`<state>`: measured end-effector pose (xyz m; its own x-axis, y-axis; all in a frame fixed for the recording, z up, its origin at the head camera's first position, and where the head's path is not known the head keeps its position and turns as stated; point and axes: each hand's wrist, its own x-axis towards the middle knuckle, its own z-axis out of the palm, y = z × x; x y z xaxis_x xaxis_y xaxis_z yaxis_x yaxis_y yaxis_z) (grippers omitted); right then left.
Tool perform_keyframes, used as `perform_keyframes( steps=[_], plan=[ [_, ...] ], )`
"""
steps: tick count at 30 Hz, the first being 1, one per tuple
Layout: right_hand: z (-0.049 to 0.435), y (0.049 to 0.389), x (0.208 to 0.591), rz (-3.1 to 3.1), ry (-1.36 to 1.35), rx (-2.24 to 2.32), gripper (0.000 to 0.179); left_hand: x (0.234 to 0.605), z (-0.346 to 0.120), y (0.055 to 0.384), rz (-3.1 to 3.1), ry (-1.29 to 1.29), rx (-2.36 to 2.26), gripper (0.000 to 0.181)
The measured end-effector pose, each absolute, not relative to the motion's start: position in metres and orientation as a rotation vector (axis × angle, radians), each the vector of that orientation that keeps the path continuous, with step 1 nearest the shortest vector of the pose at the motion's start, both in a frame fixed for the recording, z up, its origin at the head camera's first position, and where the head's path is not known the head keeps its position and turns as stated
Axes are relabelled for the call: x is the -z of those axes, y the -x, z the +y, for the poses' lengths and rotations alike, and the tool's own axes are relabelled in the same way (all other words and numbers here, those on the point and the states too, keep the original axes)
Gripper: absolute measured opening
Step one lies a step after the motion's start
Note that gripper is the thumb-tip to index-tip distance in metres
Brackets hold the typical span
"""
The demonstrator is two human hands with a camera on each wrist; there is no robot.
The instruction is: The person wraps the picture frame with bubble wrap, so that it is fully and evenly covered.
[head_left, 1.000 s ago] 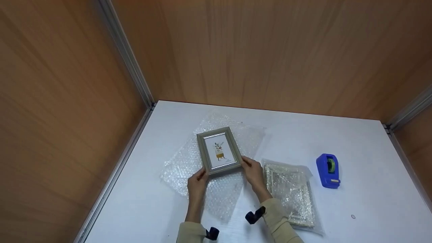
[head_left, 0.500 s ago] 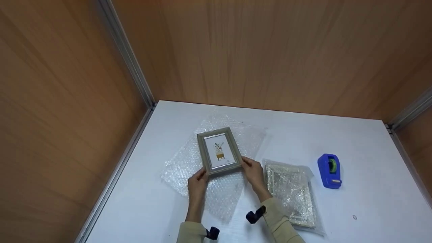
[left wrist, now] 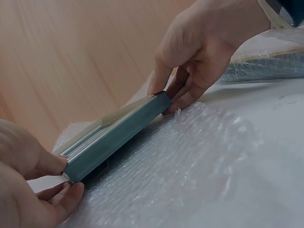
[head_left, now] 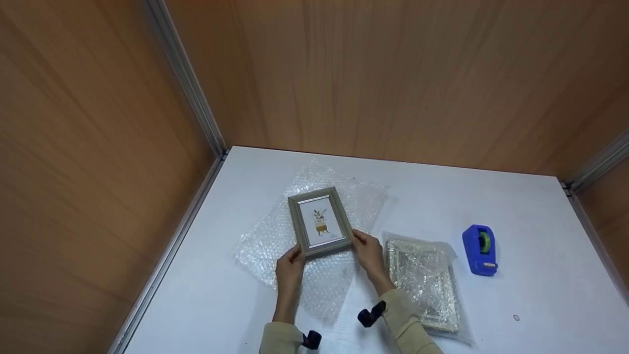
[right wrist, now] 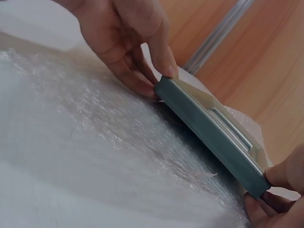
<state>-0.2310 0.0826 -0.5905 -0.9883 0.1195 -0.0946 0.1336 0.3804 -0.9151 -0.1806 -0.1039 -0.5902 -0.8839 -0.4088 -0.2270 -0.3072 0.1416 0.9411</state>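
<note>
A greenish-grey picture frame with a small print of a plant in a yellow pot is held over a sheet of bubble wrap. My left hand pinches its near left corner, thumb on top and fingers beneath. At the near right corner, my right hand pinches it likewise. In the left wrist view, the near edge of the picture frame is raised above the bubble wrap. The right wrist view shows both hands on the picture frame; its underside is hidden.
Right of my right hand lies a plastic-wrapped frame. Farther right stands a blue tape dispenser with green tape. A small ring-like bit lies near the front right. Wooden panels enclose the white table.
The picture frame and my left hand have shifted very slightly toward me and to the right. Both hands keep their hold on the same corners.
</note>
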Motion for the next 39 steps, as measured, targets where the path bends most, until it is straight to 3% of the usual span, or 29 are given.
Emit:
perform_keyframes(
  steps=[39],
  plan=[
    [0.086,0.233,0.578,2.569,-0.153,1.542,0.035,0.589,-0.108,0.184,-2.398,-0.715,1.810,0.030]
  ],
)
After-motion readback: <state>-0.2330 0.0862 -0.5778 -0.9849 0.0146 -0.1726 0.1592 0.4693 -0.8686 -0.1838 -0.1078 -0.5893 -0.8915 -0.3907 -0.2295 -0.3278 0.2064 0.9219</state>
